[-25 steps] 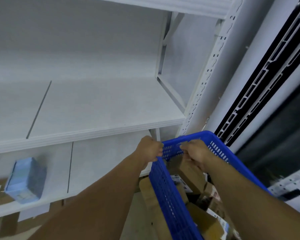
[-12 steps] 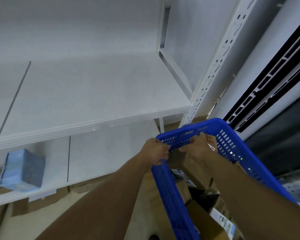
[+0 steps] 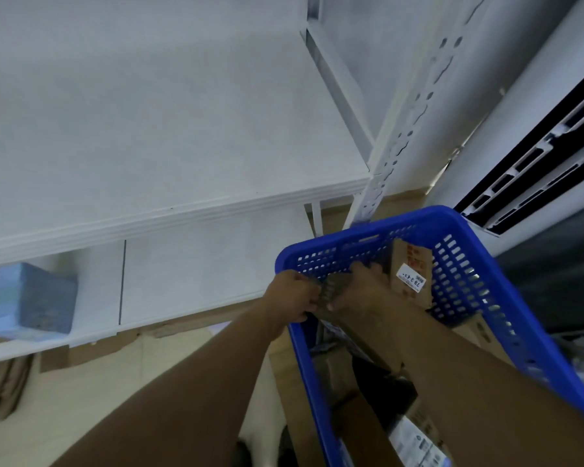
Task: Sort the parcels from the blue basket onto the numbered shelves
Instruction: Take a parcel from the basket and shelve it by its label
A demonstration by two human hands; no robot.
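Picking seems underway: left hand point(image 3: 294, 294) grips the blue basket point(image 3: 418, 220) rim; right hand point(image 3: 363, 286) curls inside beside a labelled parcel point(image 3: 411, 278), hold unclear. Next, read its number.

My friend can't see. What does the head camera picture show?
A person's left hand grips the wall of a blue basket full of cardboard parcels, while the right hand reaches inside. White shelves are beside it, with a light blue box on the lower one.
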